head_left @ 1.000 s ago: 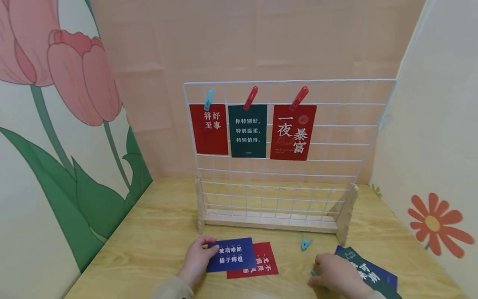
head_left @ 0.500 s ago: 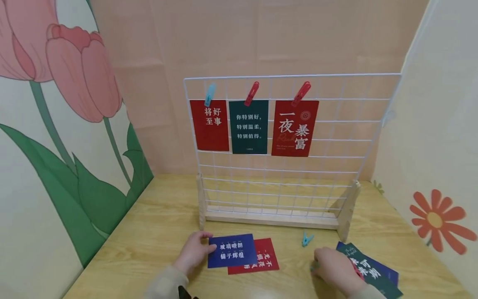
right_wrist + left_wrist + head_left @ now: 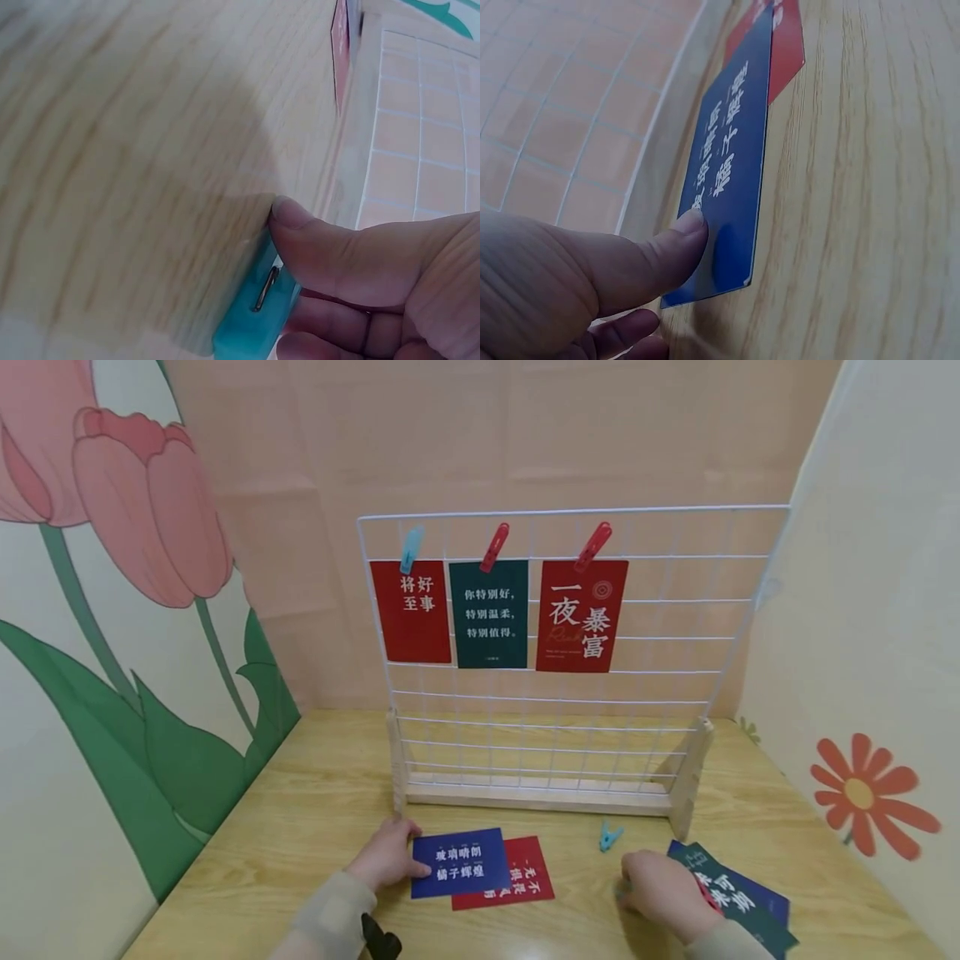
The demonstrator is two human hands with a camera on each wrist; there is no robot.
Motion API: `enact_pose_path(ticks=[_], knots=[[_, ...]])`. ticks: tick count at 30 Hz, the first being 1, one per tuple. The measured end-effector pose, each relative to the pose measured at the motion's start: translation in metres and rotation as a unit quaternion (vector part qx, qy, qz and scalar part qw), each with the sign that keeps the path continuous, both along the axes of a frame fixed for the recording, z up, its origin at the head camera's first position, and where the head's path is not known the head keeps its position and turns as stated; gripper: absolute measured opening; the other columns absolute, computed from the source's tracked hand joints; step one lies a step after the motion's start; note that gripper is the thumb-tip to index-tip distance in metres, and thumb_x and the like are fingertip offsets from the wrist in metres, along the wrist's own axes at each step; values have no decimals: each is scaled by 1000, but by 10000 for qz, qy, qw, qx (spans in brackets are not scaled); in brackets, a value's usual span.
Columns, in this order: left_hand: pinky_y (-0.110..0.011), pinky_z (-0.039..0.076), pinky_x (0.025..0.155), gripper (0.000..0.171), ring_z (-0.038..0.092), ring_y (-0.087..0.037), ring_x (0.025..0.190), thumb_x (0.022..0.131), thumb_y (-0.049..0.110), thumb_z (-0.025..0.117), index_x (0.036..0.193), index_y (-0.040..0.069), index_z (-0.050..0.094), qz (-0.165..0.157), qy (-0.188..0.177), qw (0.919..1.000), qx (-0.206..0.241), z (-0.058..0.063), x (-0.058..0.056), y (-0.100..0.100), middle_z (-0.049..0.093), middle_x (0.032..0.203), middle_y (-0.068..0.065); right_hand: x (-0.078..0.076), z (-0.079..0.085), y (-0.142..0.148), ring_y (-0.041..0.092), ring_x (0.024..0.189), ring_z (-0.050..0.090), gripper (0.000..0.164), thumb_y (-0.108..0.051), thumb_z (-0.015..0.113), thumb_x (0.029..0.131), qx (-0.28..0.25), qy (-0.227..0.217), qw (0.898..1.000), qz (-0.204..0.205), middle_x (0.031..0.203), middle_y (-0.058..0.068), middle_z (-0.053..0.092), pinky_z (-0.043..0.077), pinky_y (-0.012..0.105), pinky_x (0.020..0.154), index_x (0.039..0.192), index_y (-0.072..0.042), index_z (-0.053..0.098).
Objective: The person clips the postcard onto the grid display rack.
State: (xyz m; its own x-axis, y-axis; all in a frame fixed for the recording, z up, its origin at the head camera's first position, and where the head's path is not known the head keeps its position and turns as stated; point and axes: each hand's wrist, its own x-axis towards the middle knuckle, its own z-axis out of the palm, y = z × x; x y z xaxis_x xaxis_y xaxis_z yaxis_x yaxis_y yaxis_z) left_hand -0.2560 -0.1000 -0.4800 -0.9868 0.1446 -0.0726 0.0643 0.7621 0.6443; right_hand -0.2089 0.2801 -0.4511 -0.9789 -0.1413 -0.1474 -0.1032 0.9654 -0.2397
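we note the left hand [image 3: 386, 857] pinched closed on the blue rectangular paper card [image 3: 459, 862] toward the desk's [image 3: 300, 810] left edge, the right hand [image 3: 662, 888] on a teal plastic clip [image 3: 253, 322] toward its right; sliding could drag the red paper card [image 3: 536, 870] beneath.

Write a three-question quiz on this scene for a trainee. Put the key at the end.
1. How many cards hang clipped to the white wire grid?
2. True or false: the blue card gripped by the left hand partly covers a red card on the table.
3. What does the right hand hold between thumb and fingers?

Key:
1. Three.
2. True.
3. A teal clip, clearest in the right wrist view.
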Motion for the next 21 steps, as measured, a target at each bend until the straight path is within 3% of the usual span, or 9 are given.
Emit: enact_pose_path(ticks=[11,21], knots=[[-54,40,95,52,52,-32,102,68,17,87,110,2,61,-20,-98,9999,-51,1,-1,-1,53,113,-17,-2,1,-3,17,65,49,22,-17,82,74,48,-118,9999,-49,71,-1,55,47,37,62,78,-11,61],[-54,40,96,62,51,-35,105,59,19,92,109,2,59,-405,131,9988,-256,1,0,-5,51,113,-17,-4,-1,-1,17,66,50,22,-17,82,74,11,-187,9998,-58,73,-1,56,48,38,63,80,-11,62]])
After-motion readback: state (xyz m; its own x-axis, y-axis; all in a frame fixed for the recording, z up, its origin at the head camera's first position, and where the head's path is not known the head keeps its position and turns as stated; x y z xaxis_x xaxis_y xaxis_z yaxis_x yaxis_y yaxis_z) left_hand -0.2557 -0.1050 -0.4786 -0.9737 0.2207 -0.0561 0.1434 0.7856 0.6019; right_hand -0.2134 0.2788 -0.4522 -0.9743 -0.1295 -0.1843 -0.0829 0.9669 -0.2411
